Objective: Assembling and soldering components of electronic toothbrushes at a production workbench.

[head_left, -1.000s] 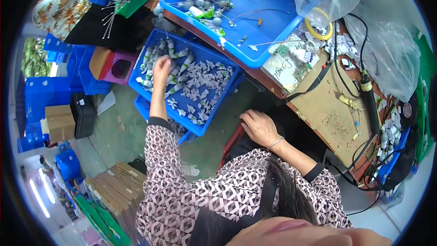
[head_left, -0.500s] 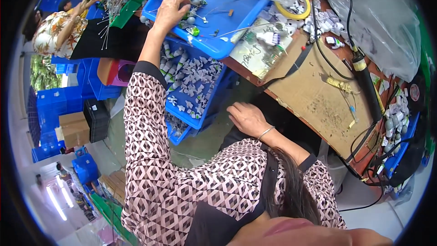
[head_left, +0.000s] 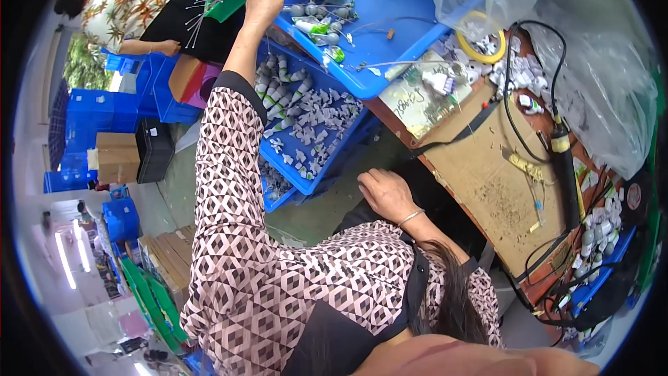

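My left hand (head_left: pixel 266 3) is raised at the left rim of the blue tray (head_left: pixel 376 89), near a green tray (head_left: pixel 233 1). Its fingers are pinched together; what they hold, if anything, I cannot make out. In the blue tray beside it lie several small bulb-like parts (head_left: pixel 321 26), grey and white with green, some with thin wires. My right hand (head_left: pixel 390 195) hangs low by my lap, away from the work table. Its fingers are loosely stretched and nothing shows in them.
Below the tray, a blue crate (head_left: pixel 316 184) holds many white parts. Right of it stands a table with a cardboard sheet (head_left: pixel 480 188), a black corded tool (head_left: pixel 565 167), yellow tape roll (head_left: pixel 480 56) and plastic bags (head_left: pixel 598 90). A person in a floral shirt (head_left: pixel 125 10) is at upper left.
My left hand has lifted off the parts in the blue tray and moved to its rim, fingers closing. My right hand stays low. The whole view has shifted; the other person's arm has come down.
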The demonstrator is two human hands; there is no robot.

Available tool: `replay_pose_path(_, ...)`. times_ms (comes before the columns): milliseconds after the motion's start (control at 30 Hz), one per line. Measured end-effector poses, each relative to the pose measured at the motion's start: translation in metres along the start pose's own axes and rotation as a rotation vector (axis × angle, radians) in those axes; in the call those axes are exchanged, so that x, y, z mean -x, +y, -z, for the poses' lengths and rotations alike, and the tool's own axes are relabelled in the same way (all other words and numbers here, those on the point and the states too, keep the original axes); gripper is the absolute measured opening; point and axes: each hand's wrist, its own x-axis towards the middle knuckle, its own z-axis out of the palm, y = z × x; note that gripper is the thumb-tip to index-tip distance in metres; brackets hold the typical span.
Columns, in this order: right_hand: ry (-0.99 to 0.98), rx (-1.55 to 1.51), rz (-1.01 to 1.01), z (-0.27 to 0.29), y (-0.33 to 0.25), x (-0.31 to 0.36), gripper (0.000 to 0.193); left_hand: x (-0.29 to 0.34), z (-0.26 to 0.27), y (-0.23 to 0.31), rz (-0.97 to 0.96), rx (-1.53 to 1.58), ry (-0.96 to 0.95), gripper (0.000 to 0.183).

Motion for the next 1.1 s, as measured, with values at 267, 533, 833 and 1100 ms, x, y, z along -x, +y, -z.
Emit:
replay_pose_path(267, -0.016, -0.056, -0.045, 0.0, 0.002, -0.001, 0.014, -0.012, -0.024, -0.012, -0.053, -0.288, -0.522, 0.045)
replay_pose_path(533, -0.054, -0.101, -0.078, 0.002, 0.007, -0.005, 0.013, -0.016, -0.018, -0.016, -0.02, 0.25, -0.56, 0.043)
replay_pose_path(833, -0.057, -0.094, -0.048, -0.001, 0.009, -0.003, 0.01, -0.001, 0.037, -0.001, 0.168, 0.923, -0.418, 0.041)
replay_pose_path(1100, -0.038, -0.108, -0.04, 0.0, 0.008, -0.004, 0.009, 0.002, 0.046, 0.002, 0.115, 0.991, -0.532, 0.053)
